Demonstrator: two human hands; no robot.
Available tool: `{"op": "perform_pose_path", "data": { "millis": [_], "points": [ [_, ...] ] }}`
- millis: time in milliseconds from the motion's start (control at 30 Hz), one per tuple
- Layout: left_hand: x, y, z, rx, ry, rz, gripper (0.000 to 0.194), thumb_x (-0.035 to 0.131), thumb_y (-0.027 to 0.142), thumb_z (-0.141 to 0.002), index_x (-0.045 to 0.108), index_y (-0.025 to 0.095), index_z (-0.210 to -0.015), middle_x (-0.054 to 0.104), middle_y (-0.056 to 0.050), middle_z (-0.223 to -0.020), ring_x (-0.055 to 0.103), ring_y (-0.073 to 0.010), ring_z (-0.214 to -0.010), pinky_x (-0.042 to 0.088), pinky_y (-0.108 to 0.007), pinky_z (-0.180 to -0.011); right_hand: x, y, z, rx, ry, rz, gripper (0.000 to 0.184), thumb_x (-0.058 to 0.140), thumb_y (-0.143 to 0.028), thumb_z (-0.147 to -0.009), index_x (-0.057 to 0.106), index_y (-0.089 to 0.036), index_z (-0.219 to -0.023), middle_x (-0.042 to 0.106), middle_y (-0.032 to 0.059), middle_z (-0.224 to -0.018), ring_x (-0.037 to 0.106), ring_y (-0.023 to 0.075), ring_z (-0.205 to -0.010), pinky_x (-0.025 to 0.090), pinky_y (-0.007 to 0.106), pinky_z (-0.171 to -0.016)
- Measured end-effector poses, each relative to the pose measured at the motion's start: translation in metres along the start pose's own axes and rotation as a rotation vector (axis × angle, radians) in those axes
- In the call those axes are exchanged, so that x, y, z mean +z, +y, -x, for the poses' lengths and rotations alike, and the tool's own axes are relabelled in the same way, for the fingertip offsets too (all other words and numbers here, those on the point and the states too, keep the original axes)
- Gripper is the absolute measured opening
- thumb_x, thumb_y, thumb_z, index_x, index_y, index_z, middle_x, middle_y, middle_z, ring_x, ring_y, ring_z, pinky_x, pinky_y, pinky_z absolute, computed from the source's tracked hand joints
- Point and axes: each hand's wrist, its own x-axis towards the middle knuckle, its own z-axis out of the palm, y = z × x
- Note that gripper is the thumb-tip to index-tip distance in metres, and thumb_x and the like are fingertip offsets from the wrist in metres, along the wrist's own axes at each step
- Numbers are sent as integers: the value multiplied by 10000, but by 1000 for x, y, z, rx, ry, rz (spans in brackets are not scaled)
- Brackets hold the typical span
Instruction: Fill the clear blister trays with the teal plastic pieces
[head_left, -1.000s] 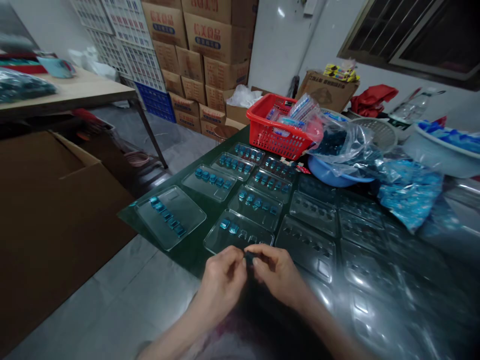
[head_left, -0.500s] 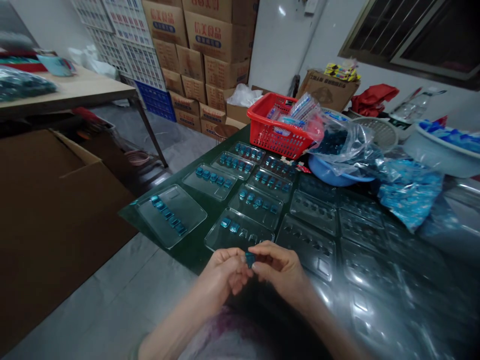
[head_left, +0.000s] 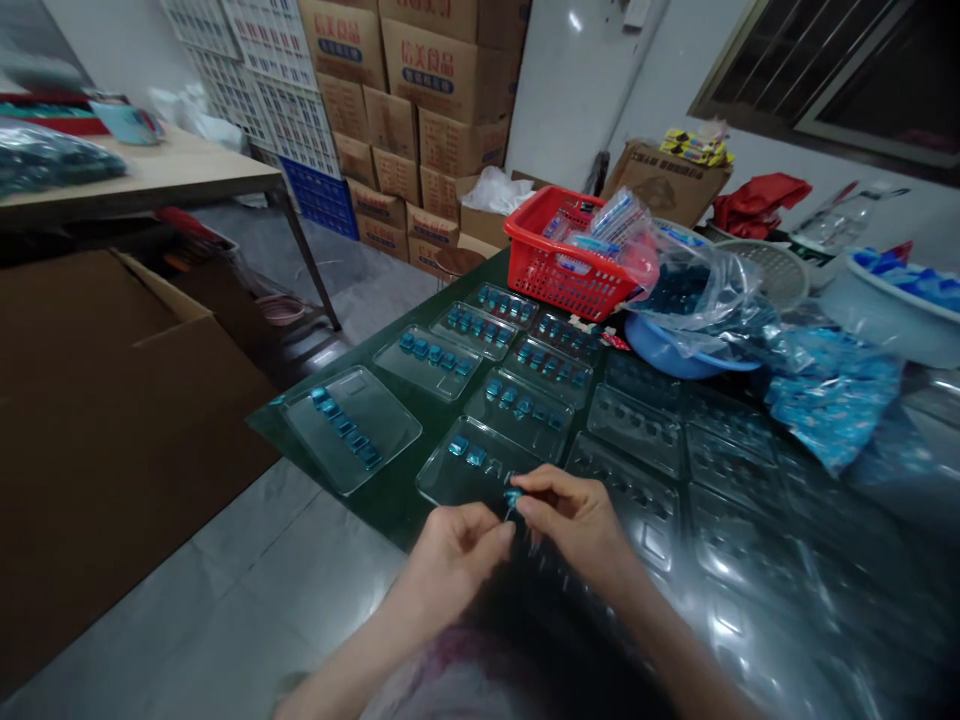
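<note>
In the head view, my right hand (head_left: 583, 522) pinches a small shiny blue block (head_left: 513, 497) between thumb and fingers. Close beside it, my left hand (head_left: 456, 552) is closed in a pinch at a thin pale strand running down from the block; what the strand is I cannot make out. Just beyond my hands lies a clear plastic tray (head_left: 442, 485) with two blue blocks (head_left: 466, 451) in its row of slots. Left of it, another clear tray (head_left: 397, 425) carries a row of several blue blocks (head_left: 345, 427).
More clear trays (head_left: 637, 425) cover the dark green table (head_left: 390, 515). At its back stand a red basket (head_left: 570, 285) of packets and a blue basin (head_left: 679, 355) under a plastic bag. A cardboard box (head_left: 127, 430) and second table (head_left: 217, 165) are at left.
My hands have drawn slightly apart, the right one moving a little up and right with the blue block. My left fingers have slid off the block to the strand below it.
</note>
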Motion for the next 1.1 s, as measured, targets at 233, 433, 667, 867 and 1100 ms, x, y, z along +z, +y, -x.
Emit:
{"op": "perform_pose_path", "data": {
  "millis": [233, 433, 667, 867, 1100],
  "points": [
    [-8, -13, 8, 307, 246, -380, 172, 452, 235, -786, 528, 162, -650, 488, -2, -614, 454, -109, -550, 335, -224, -529, 9, 12, -33, -219, 79, 719, 129, 533, -234, -760, 619, -188, -845, 555, 17, -747, 524, 126, -651, 399, 230, -596],
    [-7, -19, 5, 331, 226, -440, 154, 439, 200, -788, 524, 163, -666, 487, -9, -627, 462, -110, -554, 341, -223, -530, 11, 12, -33, -249, 9, 924, 159, 477, -275, -814, 613, -205, -860, 565, 22, -774, 540, 130, -712, 383, 218, -632],
    [-7, -23, 3, 344, 224, -468, 147, 436, 192, -789, 519, 164, -671, 492, -18, -641, 467, -117, -571, 342, -227, -543, 19, 6, -45, -242, -34, 1081, 180, 473, -314, -820, 613, -202, -803, 577, 29, -753, 539, 146, -693, 359, 241, -588],
    [-6, -24, 2, 367, 244, -486, 150, 435, 189, -785, 509, 176, -656, 490, -13, -629, 463, -121, -569, 339, -227, -539, 27, 11, -41, -223, 29, 1126, 162, 491, -292, -812, 597, -195, -739, 570, 37, -725, 525, 161, -704, 352, 263, -613],
    [-7, -22, 0, 387, 256, -507, 124, 441, 210, -782, 520, 181, -691, 508, -14, -660, 483, -126, -588, 361, -232, -550, 12, 2, -37, -208, 29, 982, 303, 562, -316, -754, 544, -193, -1030, 591, 29, -791, 527, 175, -746, 358, 309, -693]
  ]
}}
